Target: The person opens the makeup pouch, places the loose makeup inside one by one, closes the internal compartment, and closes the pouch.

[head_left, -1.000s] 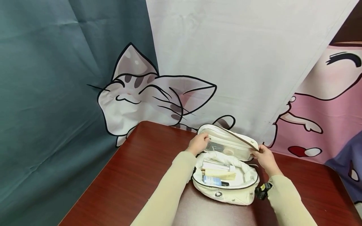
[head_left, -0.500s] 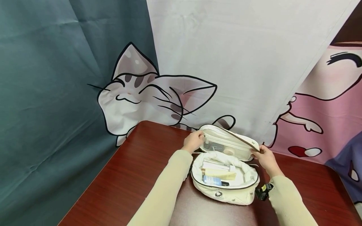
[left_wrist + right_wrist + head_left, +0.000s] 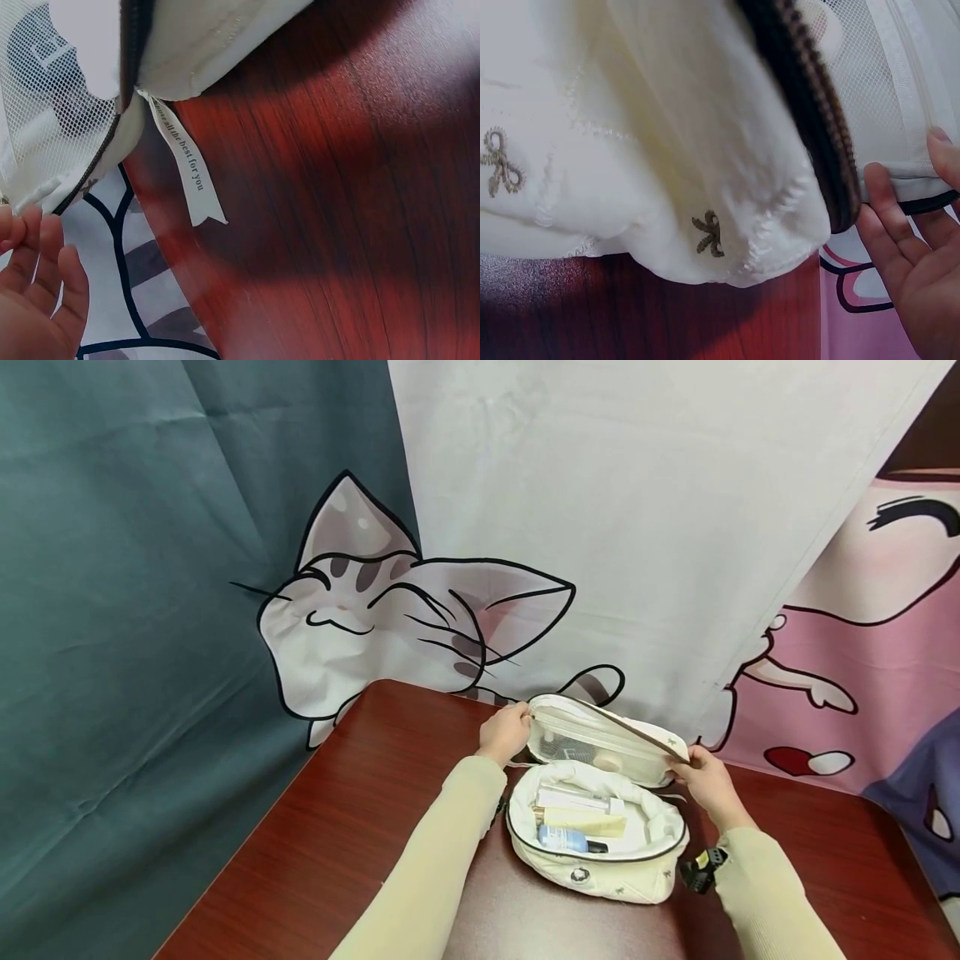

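Observation:
A cream cosmetic bag sits unzipped on the table, its lid raised at the back. Inside the lid is a mesh pocket with small things behind the netting. My left hand is at the lid's left end; in the left wrist view its fingertips pinch a white zipper pull at the mesh edge. The right hand grips the lid's right edge, thumb inside and fingers behind. In the bag lie a blue bottle with a black cap, a pale yellow packet and a clear-and-white item.
The dark red wooden table extends left and right of the bag. Close behind it hangs a printed cat curtain. A printed ribbon tag dangles from the bag's side. Black wrist gear sits at the right wrist.
My left hand has slid leftward along the mesh pocket's zipper line to the lid's left end, with its fingers still pinching. The right hand keeps its grip on the lid.

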Action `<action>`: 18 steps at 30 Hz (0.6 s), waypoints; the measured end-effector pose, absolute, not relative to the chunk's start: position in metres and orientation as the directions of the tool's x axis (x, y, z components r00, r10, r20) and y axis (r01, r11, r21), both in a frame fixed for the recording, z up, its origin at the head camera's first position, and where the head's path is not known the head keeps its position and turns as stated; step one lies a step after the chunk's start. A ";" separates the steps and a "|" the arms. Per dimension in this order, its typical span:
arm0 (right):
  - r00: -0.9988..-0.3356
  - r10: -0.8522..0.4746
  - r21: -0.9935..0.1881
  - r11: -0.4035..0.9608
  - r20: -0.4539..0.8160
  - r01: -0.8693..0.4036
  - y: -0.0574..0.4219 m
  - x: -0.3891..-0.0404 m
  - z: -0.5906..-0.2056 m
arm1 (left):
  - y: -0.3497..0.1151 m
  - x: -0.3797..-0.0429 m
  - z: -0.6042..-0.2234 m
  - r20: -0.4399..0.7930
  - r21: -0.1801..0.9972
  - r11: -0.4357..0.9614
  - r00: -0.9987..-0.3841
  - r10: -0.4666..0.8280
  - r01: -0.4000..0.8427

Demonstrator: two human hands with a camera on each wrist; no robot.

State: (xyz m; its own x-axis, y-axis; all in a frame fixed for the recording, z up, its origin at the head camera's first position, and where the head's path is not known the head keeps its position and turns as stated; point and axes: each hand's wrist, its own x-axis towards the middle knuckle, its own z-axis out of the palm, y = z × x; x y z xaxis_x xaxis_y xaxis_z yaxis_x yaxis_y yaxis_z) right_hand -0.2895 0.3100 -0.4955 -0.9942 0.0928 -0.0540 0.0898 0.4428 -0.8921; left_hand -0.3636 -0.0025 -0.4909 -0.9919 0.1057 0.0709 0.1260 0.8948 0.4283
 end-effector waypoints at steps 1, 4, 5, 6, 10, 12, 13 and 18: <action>-0.994 0.093 -0.892 0.442 -0.055 0.091 0.311 -0.289 -0.496 | -0.002 -0.364 -0.492 0.073 0.429 0.896 -0.993 0.094 0.117; -0.993 0.101 -0.897 0.430 -0.066 0.103 0.313 -0.289 -0.499 | -0.002 -0.363 -0.495 0.069 0.485 0.871 -0.996 0.056 0.082; -0.994 0.088 -0.916 0.389 -0.066 0.095 0.317 -0.291 -0.504 | -0.003 -0.363 -0.495 0.070 0.518 0.852 -0.996 0.049 0.078; -0.994 0.082 -0.921 0.377 -0.073 0.099 0.319 -0.291 -0.505 | -0.004 -0.362 -0.496 0.070 0.551 0.830 -0.996 0.048 0.078; -0.993 0.021 -0.950 0.290 -0.116 0.118 0.328 -0.293 -0.511 | -0.010 -0.360 -0.497 0.009 0.765 0.639 -0.993 0.117 0.082; -0.985 0.005 -0.928 0.332 -0.175 0.167 0.325 -0.289 -0.502 | -0.014 -0.360 -0.499 -0.049 0.879 0.476 -0.987 0.156 0.031; -0.979 -0.001 -0.917 0.351 -0.202 0.189 0.324 -0.288 -0.500 | -0.017 -0.358 -0.495 -0.091 0.925 0.380 -0.981 0.172 -0.019; -0.949 -0.029 -0.849 0.455 -0.315 0.268 0.321 -0.278 -0.492 | -0.024 -0.354 -0.499 -0.252 0.968 0.017 -0.961 0.114 -0.252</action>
State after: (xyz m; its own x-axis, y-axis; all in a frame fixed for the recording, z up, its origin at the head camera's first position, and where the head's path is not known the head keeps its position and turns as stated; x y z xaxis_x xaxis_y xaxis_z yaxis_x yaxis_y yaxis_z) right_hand -0.2783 0.3215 -0.4920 -0.9486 -0.0289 -0.3150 0.2681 0.4548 -0.8493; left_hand -0.3540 -0.0241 -0.4992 -0.9611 0.1136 -0.2518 -0.2516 0.0167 0.9677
